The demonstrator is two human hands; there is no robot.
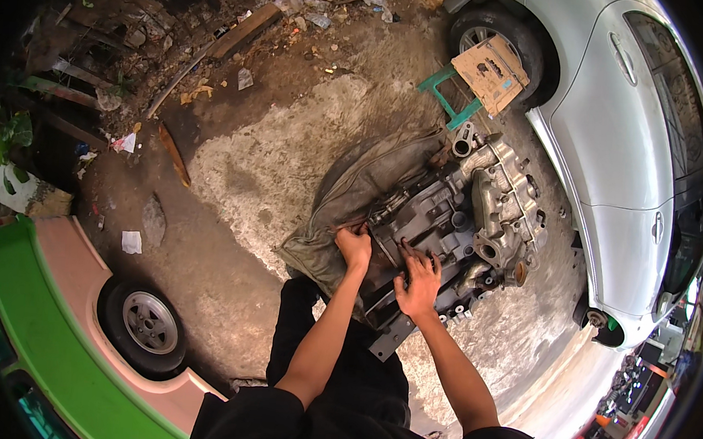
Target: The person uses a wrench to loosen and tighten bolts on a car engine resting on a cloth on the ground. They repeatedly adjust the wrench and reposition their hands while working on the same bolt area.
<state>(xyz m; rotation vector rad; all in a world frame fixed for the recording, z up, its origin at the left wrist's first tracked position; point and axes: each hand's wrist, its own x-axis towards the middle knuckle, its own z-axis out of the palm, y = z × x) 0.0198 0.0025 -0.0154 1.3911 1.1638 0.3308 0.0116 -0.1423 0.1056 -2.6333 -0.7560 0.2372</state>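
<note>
A metal engine [424,216] lies on a crumpled grey-brown cloth [346,171] on the ground in front of my legs, with silvery castings along its right side. My left hand [354,248] is closed at the engine's left edge, beside the cloth; whatever its fingers hold is hidden. My right hand [418,284] lies on the dark body of the engine with its fingers apart, to the right of and slightly below my left hand. A dark metal bracket [388,338] juts from the engine's near end.
A silver car [613,155] stands along the right. Near its wheel, a green stool [444,92] bears a wooden board [489,71]. A green and pink vehicle [55,322] is at lower left. Debris and planks [246,28] line the upper left. Assorted items [623,389] crowd the lower right.
</note>
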